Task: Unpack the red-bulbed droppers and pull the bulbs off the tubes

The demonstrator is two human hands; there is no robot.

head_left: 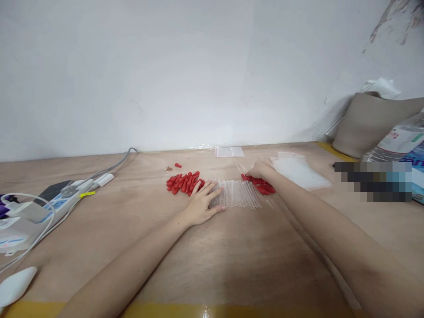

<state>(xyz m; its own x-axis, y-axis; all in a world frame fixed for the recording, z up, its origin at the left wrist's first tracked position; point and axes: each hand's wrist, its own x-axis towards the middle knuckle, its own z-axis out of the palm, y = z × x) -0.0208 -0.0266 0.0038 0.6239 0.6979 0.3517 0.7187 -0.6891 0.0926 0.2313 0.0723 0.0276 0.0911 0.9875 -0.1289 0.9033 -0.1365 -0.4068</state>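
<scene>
A row of clear glass tubes [239, 194] lies side by side on the wooden table [132, 212]. My left hand [202, 202] rests flat on the row's left end, fingers stretched out. A pile of small red rubber bulbs [183, 182] sits just left of it. My right hand [260, 169] is at the far right end of the row, fingers curled over a second clump of red bulbs [264, 186]; a thin tube sticks out beside it, and what the fingers hold is hidden.
Clear plastic bags [300, 171] lie at the right, another small bag [229, 152] by the wall. A power strip with cables [62, 201] is at the left, a white object [15, 285] at the near left. A grey cushion [374, 119] and a bottle [402, 139] stand far right.
</scene>
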